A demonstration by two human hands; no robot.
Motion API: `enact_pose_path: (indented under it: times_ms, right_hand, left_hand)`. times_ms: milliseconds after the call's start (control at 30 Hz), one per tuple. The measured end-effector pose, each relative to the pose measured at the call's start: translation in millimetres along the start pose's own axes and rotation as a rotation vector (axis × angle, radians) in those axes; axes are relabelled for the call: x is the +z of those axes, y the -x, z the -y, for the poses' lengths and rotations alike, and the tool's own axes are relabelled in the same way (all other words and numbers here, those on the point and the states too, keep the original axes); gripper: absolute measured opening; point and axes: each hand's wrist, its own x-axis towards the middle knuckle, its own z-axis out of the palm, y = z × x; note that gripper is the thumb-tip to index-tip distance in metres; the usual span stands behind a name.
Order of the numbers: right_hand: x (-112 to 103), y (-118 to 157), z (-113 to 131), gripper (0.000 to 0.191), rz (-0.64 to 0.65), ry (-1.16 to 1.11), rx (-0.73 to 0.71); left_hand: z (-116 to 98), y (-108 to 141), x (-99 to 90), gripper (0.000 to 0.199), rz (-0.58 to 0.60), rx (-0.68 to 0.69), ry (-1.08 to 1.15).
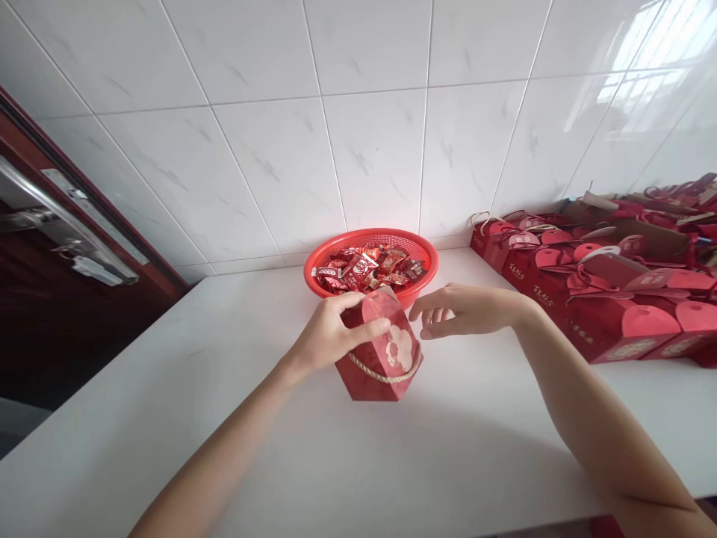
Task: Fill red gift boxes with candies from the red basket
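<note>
A red paper gift box [374, 373] with a pale flower print and a twisted rope handle [386, 379] stands on the white tabletop. My left hand [341, 332] grips its upper left part, thumb across the front panel and fingers behind the top. Just right of the box is my right hand [448, 312], fingers loosely curved and apart, with nothing seen in it. The rope hangs down over the front of the box. Behind the box sits a red plastic basket [429, 276] of wrapped candies [361, 269], its front partly hidden by the box and my left hand.
Many red gift boxes [594, 321] with rope handles are packed together on the right of the white table [224, 448]. A white tiled wall [370, 149] rises behind. At the left is a dark red door [33, 314] with a metal handle and keys.
</note>
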Motion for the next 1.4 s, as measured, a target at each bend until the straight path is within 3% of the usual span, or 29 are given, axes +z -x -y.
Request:
enact_pose_path:
  times_ms: [100,200,400,533,667,833,967,1067,1167,1233,1300,1400]
  right_hand:
    - [1.5,-3.4,-3.5,0.028,0.021,-0.033,-0.010]
    - [3.5,-8.0,-8.5,0.032,0.091,-0.079,-0.006]
    - [12.6,-21.3,-20.3,0.035,0.257,-0.098,0.021]
    - [21.1,-30.2,-26.0,0.038,0.279,-0.107,0.076]
    - [19.2,-31.3,-32.3,0.041,0.277,-0.116,0.058]
    - [-4.6,-9.9,-28.2,0.065,0.241,-0.129,0.017]
    - [-10.6,5.6,-10.7,0.082,0.207,-0.115,0.067]
    - [-0.1,4.3,3.3,0.079,0.157,-0.055,0.047]
    - [11.3,-1.1,11.9,0.064,0.123,-0.008,0.042]
    - [15.0,-3.1,13.4,0.063,0.110,-0.018,0.072]
    - [16.1,-3.6,12.7,0.068,0.070,-0.026,0.105]
    - [16.6,-4.3,11.2,0.065,0.037,-0.022,0.117]
  left_hand:
    - [0.4,-2.3,-1.3,0.039,-0.046,-0.087,0.204]
    - [0.3,-2.9,-1.0,0.040,-0.096,-0.122,0.244]
    - [0.5,0.8,1.6,0.036,-0.136,-0.060,0.035]
    - [-0.4,2.9,3.8,0.037,-0.106,0.018,-0.126]
    - [-3.2,8.2,7.7,0.042,-0.072,0.223,-0.355]
    - [-12.4,24.7,17.9,0.024,0.212,0.596,-0.750]
    - [-16.7,33.5,26.4,0.010,0.265,0.721,-0.867]
    - [-17.9,34.4,28.4,0.015,0.257,0.774,-0.854]
    - [-18.9,33.7,24.6,0.020,0.283,0.764,-0.843]
    - [-20.4,33.0,19.1,0.020,0.311,0.703,-0.812]
    - [-23.2,31.9,12.6,0.022,0.336,0.595,-0.755]
    - [-28.1,29.3,5.2,0.041,0.311,0.395,-0.657]
